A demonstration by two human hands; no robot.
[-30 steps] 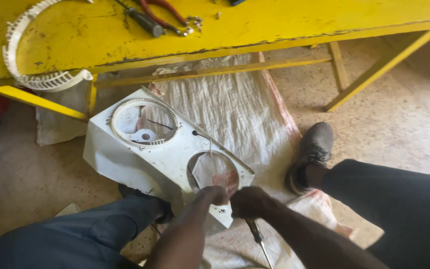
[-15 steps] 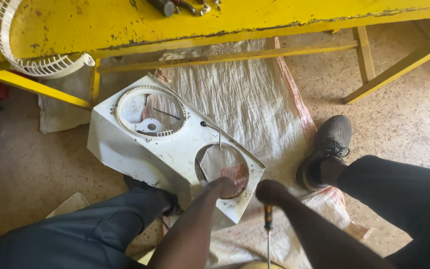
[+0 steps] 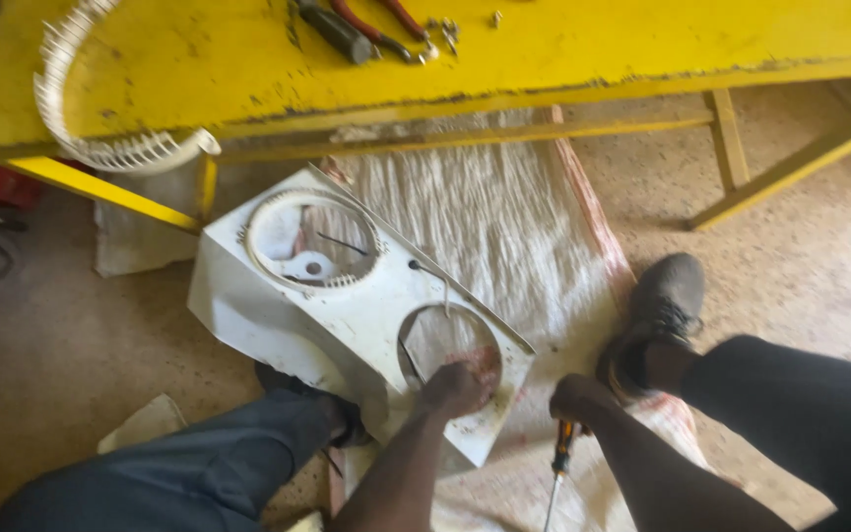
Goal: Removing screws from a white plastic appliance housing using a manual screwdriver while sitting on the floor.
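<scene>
While I scan from the left edge, I see a curved white fan grille (image 3: 100, 138) hanging off the corner of the yellow desk (image 3: 563, 49), with a red object on the floor beneath it, too cut off to identify. Next comes a white plastic housing panel (image 3: 347, 315), tilted on the floor and resting partly on a woven white sack (image 3: 504, 217). It has two round openings: the upper left one is ringed with teeth, the lower right one is plain. My left hand (image 3: 455, 386) sits at the lower rim of that plain opening, fingers curled against the panel's edge, gripping it. Just beside it, my right hand (image 3: 578, 399) is closed around the handle of a screwdriver (image 3: 560, 463), whose shaft points down toward the bottom of the view, clear of the panel. Pliers (image 3: 376, 22) and loose screws lie on the desk above. Farther right, a dark shoe (image 3: 662, 305) rests on the sack's edge.
</scene>
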